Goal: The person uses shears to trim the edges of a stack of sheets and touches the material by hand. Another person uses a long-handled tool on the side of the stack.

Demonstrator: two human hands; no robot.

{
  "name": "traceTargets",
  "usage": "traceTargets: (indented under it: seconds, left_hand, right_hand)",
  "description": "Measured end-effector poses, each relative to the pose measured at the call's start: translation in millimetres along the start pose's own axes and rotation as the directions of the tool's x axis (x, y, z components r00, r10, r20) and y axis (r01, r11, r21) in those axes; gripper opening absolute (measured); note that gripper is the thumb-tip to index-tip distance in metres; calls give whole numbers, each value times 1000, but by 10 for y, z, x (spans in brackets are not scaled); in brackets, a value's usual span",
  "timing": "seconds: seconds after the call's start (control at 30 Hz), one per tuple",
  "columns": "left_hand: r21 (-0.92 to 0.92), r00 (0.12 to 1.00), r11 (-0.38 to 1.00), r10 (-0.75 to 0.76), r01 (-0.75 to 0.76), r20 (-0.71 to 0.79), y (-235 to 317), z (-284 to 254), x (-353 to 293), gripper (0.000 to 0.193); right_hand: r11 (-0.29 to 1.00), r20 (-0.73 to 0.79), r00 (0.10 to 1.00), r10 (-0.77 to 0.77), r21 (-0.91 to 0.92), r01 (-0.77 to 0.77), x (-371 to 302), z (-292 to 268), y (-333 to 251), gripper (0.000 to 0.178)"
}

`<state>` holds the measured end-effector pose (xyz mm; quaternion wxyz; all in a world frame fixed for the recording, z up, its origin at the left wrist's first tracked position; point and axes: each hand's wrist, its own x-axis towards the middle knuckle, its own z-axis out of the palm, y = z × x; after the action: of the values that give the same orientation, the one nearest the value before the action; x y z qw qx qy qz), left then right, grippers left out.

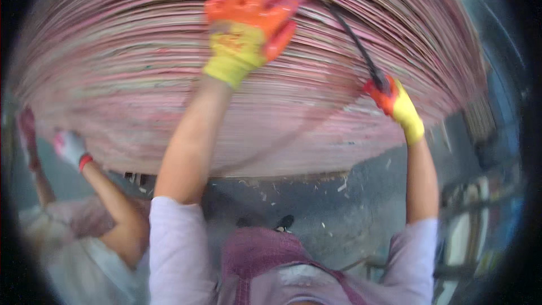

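Observation:
A tall stack of thin sheets (265,110), its layered edges pinkish and cream, fills the space before me. My left hand (248,25), in a yellow glove with an orange coating, rests against the upper edges with fingers stretched out and thumb apart. Lower and to the right, my right hand (393,101) in a matching glove is closed round the end of a long, thin, dark tool (357,39). The tool slants up and left, its far end at a gap between the sheets. Whether the tip goes into the gap is too blurred to tell.
At the left a co-worker (93,214) stands close by, one gloved hand (70,147) near the stack. Pale scraps lie on the grey floor (361,192) below the stack. Blurred racks or frames (474,226) stand at the right.

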<state>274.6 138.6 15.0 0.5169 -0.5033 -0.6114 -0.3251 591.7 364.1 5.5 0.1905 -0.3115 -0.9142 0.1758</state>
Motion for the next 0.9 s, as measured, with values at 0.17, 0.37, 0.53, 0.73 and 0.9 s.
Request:
traceTargets:
  seconds: [0.17, 0.37, 0.53, 0.73, 0.9]
  left_hand:
    - [-80, 999, 996, -33, 30, -37, 0, 11, 31, 38]
    - [-125, 993, 991, -66, 53, -101, -5, 10, 23, 36]
    - [-365, 983, 918, -178, 153, -36, 5, -108, 44, 27]
    - [-855, 945, 435, -277, 282, 171, -125, -384, 67, 39]
    - [-823, 953, 492, -241, 283, 183, 682, -509, -811, 48]
  right_hand:
    - [904, -279, 910, -306, -386, 186, -764, 442, 160, 30]
    - [536, 315, 841, 439, 659, -527, -2340, 1706, 403, 22]
    - [-198, 783, 512, 354, 598, -777, -3312, 2243, 176, 34]
    - [-521, 838, 474, 272, 542, -659, -3392, 2082, -76, 37]
    - [-266, 561, 802, 205, 821, -506, -3085, 1815, -462, 47]
